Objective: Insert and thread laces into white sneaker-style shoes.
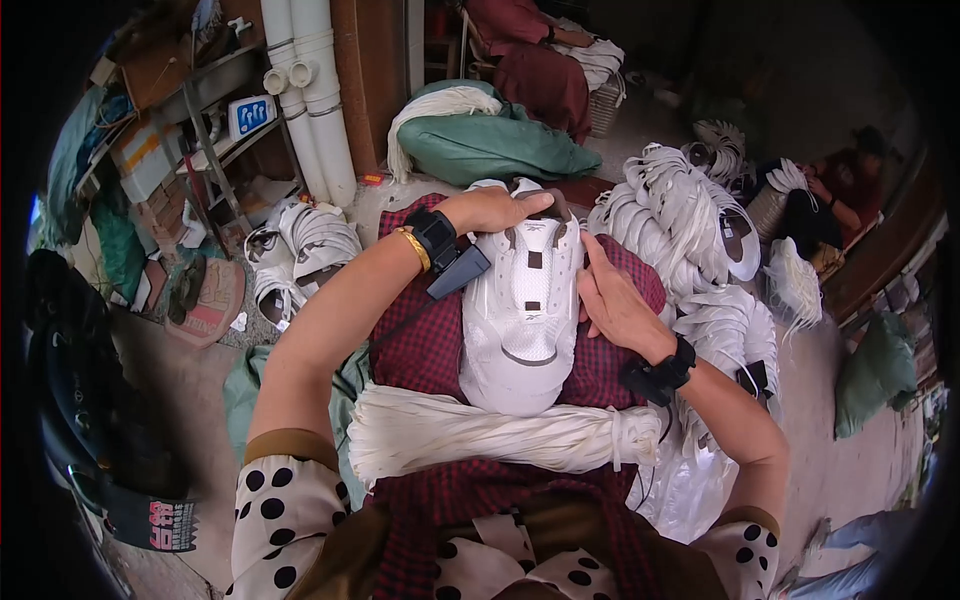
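A stack of white shoe uppers (520, 345) lies across my lap on a red-and-black checked cloth, toe end toward me. My left hand (493, 211) grips the top upper at its far, ankle end, the thumb lying along the brown-lined opening. At the upper's right edge, my right hand (622, 305) has its index finger pointing up along the eyelet side and the other fingers bent against the side. No lace can be made out in the eyelets. Nearer to me, a thick bundle of white shoelaces (490, 432) rests crosswise on my lap.
Piles of white uppers (690, 220) stand at my right, with more uppers (305, 245) on the left. A green sack (490, 145) lies ahead. Beyond it sits a person (540, 60) with white pieces on their lap; another person (845, 185) is at far right. White pipes (312, 100) rise behind.
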Demonstrator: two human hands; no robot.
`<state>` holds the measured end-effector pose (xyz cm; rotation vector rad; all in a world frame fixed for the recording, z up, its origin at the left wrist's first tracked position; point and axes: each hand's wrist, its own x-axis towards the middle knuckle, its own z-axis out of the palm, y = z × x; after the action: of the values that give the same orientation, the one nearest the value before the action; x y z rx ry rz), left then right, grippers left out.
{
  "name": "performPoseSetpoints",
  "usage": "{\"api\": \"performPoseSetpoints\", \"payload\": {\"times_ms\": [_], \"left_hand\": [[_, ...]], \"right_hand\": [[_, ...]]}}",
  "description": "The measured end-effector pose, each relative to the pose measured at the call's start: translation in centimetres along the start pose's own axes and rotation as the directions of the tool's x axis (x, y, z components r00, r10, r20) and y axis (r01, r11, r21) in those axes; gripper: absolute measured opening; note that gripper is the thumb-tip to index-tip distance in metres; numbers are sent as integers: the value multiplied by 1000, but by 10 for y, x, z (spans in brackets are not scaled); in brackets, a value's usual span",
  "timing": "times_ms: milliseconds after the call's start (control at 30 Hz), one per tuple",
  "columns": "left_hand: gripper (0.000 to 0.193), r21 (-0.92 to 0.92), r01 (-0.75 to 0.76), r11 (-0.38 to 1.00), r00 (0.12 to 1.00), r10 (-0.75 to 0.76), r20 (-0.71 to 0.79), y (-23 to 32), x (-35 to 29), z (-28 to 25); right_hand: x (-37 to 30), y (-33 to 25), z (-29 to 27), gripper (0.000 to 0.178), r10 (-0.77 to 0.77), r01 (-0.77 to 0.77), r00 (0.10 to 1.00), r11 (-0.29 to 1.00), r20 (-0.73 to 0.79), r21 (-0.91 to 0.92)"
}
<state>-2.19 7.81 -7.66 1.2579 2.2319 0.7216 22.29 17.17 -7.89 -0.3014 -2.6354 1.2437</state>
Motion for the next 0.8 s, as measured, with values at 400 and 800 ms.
{"api": "performPoseSetpoints", "payload": {"times_ms": [400,800], "left_hand": [[33,-221,-343,913,818,175,-549,-18,-87,8],[10,-210,-376,902,927,367,-81,51,-199,65]], "right_hand": [[-47,-23,-14,16,-201,227,917,973,345,-38],[-85,11,-13,23,-28,-104,878,963,479,247]]}}
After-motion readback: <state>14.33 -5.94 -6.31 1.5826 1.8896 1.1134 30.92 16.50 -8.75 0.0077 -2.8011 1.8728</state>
